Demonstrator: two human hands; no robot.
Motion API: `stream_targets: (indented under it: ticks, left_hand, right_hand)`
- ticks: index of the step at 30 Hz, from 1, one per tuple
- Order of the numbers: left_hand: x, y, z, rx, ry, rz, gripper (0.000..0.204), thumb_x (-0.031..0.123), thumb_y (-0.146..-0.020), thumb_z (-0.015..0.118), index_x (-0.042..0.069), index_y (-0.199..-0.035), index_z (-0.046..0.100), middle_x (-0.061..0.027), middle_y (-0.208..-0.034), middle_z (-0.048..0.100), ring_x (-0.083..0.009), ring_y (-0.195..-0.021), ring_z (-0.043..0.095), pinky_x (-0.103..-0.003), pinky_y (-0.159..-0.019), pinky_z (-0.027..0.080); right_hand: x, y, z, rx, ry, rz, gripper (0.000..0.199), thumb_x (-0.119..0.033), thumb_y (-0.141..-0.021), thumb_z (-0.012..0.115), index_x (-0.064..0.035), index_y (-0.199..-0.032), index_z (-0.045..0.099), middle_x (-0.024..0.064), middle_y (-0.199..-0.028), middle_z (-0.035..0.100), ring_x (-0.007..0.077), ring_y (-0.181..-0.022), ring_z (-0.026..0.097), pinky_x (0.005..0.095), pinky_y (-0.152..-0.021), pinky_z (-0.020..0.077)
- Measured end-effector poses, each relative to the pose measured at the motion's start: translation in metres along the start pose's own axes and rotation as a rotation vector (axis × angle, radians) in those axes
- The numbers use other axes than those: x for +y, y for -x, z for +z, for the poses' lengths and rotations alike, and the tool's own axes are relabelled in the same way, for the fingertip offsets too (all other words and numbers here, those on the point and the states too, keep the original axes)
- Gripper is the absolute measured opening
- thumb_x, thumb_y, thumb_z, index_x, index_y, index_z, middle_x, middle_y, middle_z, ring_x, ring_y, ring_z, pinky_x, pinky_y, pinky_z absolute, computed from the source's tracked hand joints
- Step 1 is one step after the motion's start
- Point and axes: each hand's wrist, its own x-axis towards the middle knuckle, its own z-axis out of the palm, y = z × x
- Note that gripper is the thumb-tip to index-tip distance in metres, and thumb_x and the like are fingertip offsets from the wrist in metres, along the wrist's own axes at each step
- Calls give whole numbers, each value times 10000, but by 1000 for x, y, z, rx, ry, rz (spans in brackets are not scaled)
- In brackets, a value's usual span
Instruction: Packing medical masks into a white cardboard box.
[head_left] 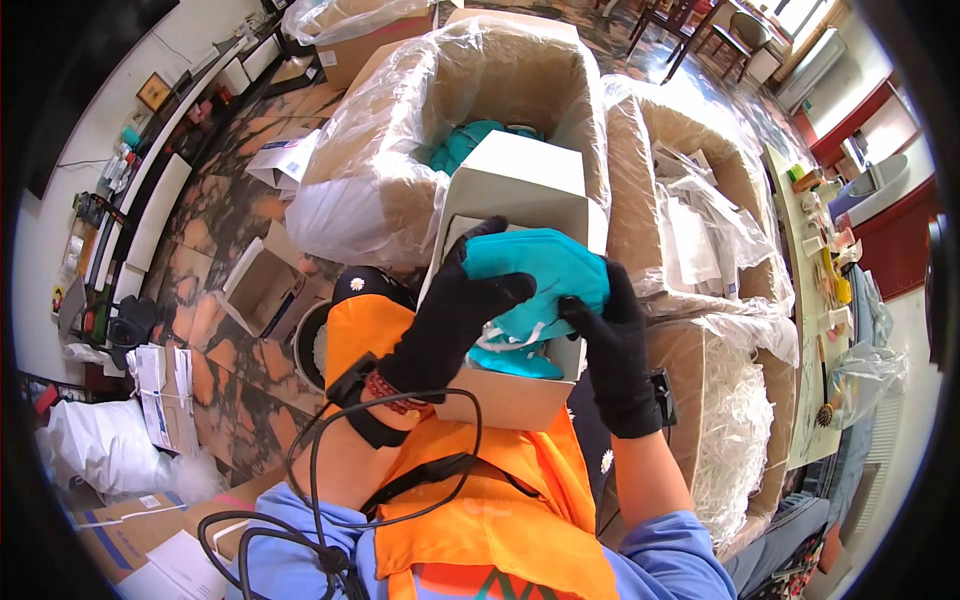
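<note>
Between my hands, over an open white box (pixel 505 396), is a teal folded face mask (pixel 540 272) with a white strap hanging below it. My left hand (pixel 455 305), in a black glove, grips its left side, thumb across the front. On the other side my right hand (pixel 612 350), gloved too, pinches the lower right edge. Inside the box lies more teal mask material (pixel 518 361); my hands and the held mask hide the rest of its contents. The box rests at my lap against my orange apron (pixel 480 510).
Ahead stands a large plastic-lined carton (pixel 375 130) with teal masks (pixel 470 145) in it. To its right, another lined carton (pixel 635 190) holds white packets, and a nearer one holds white shredded filler (pixel 735 440). A small open box (pixel 262 285) lies on the floor at left.
</note>
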Motion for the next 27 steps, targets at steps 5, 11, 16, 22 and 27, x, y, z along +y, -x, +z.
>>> stream_targets:
  ticks: [5,11,16,22,27]
  left_hand:
    - [3,-1,-1,-21,27,-8,581,117,-837,791,9,-1342,525,-99,-1183,646,-172,-1082,620,-309,-975,492]
    - [-6,-6,-15,5,454,-99,433,341,-995,574,25,-1291,575,-121,-1161,666,-192,-1046,655,-334,-939,523]
    - [-19,-7,-32,19,727,-244,368,275,-1021,517,9,-1265,588,-130,-1159,672,-238,-1074,658,-356,-955,517]
    - [-3,6,-25,-31,-739,471,376,248,-1058,446,13,-1332,549,-133,-1281,636,-233,-1155,623,-348,-998,496]
    - [-23,6,-20,-57,529,-76,381,135,-984,590,12,-1338,525,-103,-1234,643,-217,-1133,618,-325,-1014,478]
  right_hand:
    - [4,2,1,-72,582,-109,599,-77,-874,719,-81,-1413,458,60,-966,674,101,-735,628,260,-606,516]
    - [-18,5,7,-145,567,114,596,-22,-868,686,-111,-1417,473,138,-962,690,183,-717,679,301,-655,547]
    - [-25,7,18,-108,399,44,531,-16,-854,694,-95,-1355,536,94,-906,692,130,-659,650,268,-582,524]
    - [-19,4,6,-37,283,142,489,-31,-862,703,-66,-1327,554,61,-929,691,108,-717,644,262,-607,540]
    - [-10,6,-1,-32,152,123,497,-51,-866,707,-66,-1337,549,84,-1024,686,105,-837,651,261,-677,547]
